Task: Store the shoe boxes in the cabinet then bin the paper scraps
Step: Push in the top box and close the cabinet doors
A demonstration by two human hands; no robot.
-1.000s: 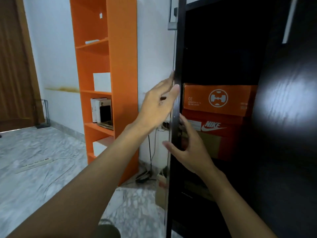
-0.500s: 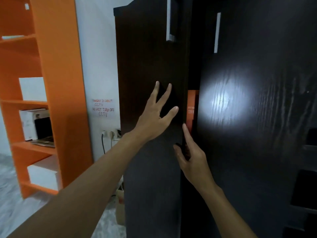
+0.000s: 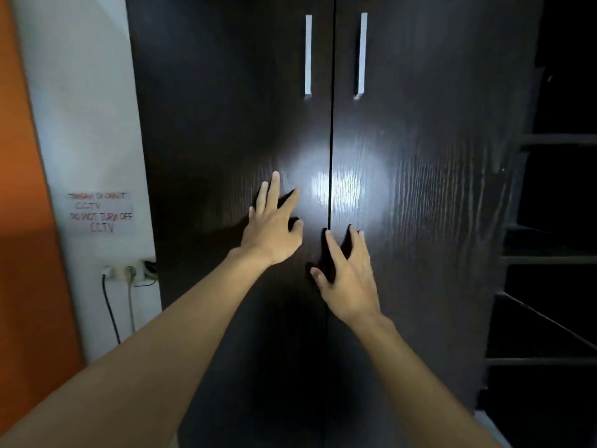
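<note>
1. A white wall (image 3: 80, 124) stands at the left, with an orange panel (image 3: 19, 189) at the frame's edge, a taped handwritten paper note (image 3: 100, 212) and plugged wall sockets (image 3: 129, 273) below it.
2. The tall dark brown wood-grain cabinet (image 3: 226, 92) fills the middle; its two doors meet at a thin centre seam.
3. Two upright silver bar handles (image 3: 308, 54) flank that seam, high up.
4. The left hand (image 3: 273, 234) lies flat on the left door, fingers straight and spread, holding nothing.
5. The right hand (image 3: 350, 279) rests on the right door just beside the seam (fingers likewise spread, gripping nothing).
6. The shoe boxes are hidden from view.
7. Dark shelves (image 3: 549, 260) stand at the right.
</note>
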